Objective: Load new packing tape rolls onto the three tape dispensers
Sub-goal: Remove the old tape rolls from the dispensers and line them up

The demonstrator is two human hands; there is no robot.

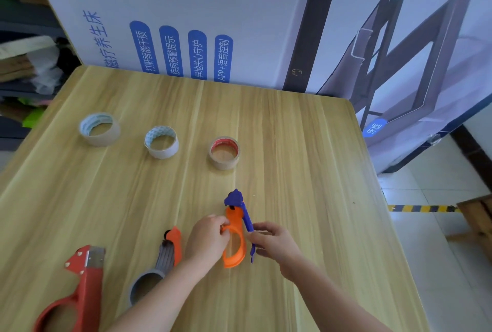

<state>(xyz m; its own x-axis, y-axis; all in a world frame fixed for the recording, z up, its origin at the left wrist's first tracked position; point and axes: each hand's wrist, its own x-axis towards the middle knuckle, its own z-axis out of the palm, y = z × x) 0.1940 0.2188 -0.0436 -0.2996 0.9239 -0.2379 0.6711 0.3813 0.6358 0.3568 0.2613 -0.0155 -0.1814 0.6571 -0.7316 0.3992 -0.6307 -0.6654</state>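
Now in hand: orange-and-purple tape dispenser, at the near middle of the wooden table, with no roll in it.
Left hand: you pinch the orange ring, probably to steady it.
Right hand: your fingers curl around the purple arm, probably to open it.
Axis: it runs away from you, and the purple head points toward the red-core tape roll.

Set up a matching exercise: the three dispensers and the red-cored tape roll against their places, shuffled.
1 red dispenser
2 grey and orange dispenser
3 orange and purple dispenser
4 red-cored tape roll

A gripped by left hand and right hand
B on the table, beyond all dispensers
C nearest the left edge
D between the other two dispensers

Pairs: 1-C, 2-D, 3-A, 4-B.
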